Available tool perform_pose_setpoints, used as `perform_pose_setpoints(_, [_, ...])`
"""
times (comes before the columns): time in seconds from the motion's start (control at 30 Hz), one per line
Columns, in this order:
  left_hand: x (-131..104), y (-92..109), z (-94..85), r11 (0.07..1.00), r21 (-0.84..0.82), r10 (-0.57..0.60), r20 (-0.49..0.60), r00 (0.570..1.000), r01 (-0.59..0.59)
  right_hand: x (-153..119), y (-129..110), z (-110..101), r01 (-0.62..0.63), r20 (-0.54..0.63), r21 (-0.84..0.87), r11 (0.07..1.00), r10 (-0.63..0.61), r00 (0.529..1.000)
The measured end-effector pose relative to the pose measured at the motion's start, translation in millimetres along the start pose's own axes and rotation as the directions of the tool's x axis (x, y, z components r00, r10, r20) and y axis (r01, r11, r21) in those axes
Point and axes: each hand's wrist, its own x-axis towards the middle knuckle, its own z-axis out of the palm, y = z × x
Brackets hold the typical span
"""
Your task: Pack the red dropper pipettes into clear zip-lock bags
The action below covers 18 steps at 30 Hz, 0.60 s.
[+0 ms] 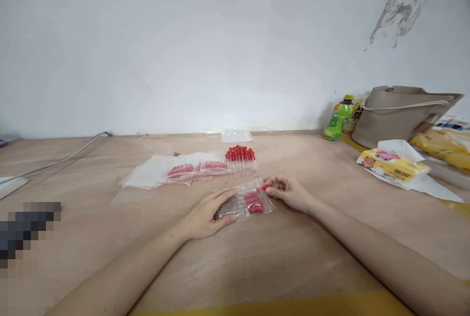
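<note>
A clear zip bag (240, 214) lies on the table with several red pieces (254, 201) inside. My left hand (211, 213) grips its left end between thumb and fingers. At the bag's right end, which has the red-lined edge, my right hand (288, 192) pinches a slim red piece (265, 187), partly hidden by the fingers. Just beyond the bag stands or lies a cluster of red-topped pieces with thin pale stems (240, 157). To its left rest filled bags with red contents (181, 170) and a fan of flat, clear bags (145, 171).
A small stack of bags (237, 136) lies by the wall. At the right are a green bottle (338, 118), a grey-beige bag (385, 118) and a yellow tissue pack (394, 163). A grey cable (77, 150) crosses the far left. A dark pixelated object (25, 228) is at the left edge.
</note>
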Motion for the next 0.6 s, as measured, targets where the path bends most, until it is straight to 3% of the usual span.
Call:
perform_pose_setpoints(0.33, [-0.9, -2.1, 0.7, 1.000, 0.004, 0.014, -0.011, 1.000, -0.014, 12.9, -16.5, -1.7, -0.109, 0.230, -0.062, 0.992, 0.120, 0.966])
perform_pose_setpoints(0.6, [-1.5, -3.8, 1.8, 1.000, 0.008, 0.006, -0.013, 1.000, -0.006, 21.3, -8.7, 12.0, -0.111, -0.018, -0.044, 0.993, 0.110, 0.994])
